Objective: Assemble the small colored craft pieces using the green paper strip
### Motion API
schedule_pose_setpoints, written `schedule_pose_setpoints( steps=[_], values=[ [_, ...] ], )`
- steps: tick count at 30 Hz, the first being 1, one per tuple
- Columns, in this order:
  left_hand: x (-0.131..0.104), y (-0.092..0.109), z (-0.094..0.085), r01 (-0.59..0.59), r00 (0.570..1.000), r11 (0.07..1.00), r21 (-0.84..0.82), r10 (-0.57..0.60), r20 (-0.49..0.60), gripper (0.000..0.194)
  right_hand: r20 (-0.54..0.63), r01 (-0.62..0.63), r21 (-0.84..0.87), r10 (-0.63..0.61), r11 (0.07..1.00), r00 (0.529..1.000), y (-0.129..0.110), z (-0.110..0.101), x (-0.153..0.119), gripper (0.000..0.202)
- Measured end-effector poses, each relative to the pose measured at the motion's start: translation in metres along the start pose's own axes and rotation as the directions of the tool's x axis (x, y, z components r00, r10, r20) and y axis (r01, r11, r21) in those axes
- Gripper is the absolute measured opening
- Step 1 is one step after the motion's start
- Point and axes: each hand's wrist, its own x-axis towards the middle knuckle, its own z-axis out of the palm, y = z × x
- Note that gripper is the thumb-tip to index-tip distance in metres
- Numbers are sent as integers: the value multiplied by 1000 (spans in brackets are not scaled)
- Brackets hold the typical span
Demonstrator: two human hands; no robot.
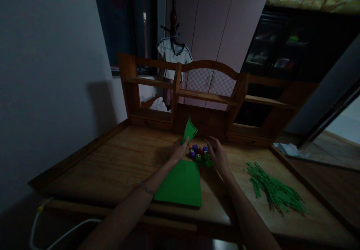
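Observation:
My left hand (180,149) is closed on a green sheet (189,130) with a row of small holes along its edge, held up above the table. My right hand (218,153) is raised at the right of several small purple, red and green round objects (198,157); its thumb and index finger are bent toward each other, and whether anything is between them is too dark to tell. A flat green board or stack of sheets (181,184) lies on the table below both hands. Green cut strips (274,190) lie in a loose pile at the right.
The wooden table (112,167) has a raised shelf unit (208,97) along its back edge. A white cable (73,227) hangs at the lower left. White plastic or paper (289,150) lies beyond the right edge. Behind stand pink cabinets and hanging clothes.

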Motion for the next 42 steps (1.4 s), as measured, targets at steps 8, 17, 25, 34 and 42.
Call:
schedule_pose_setpoints(
  steps=[8,17,25,34,42],
  values=[
    [1,-2,1,-8,1000,1000,-24,8,-9,52,56,-9,12,9,1000,998,5,1,-1,22],
    [0,-1,1,19,1000,1000,12,-19,9,54,50,-41,-44,43,998,998,10,2,-3,21],
    [3,-8,4,-57,998,998,1,57,-15,52,179,291,-273,-249,917,952,-24,-6,1,53],
    [4,-5,2,-3,998,995,-95,-4,-69,49,462,561,-393,-371,728,805,-46,17,-9,69],
    [6,-9,3,-48,988,981,-188,19,-156,48,484,603,-403,-399,689,779,-49,17,-8,69]
  ],
)
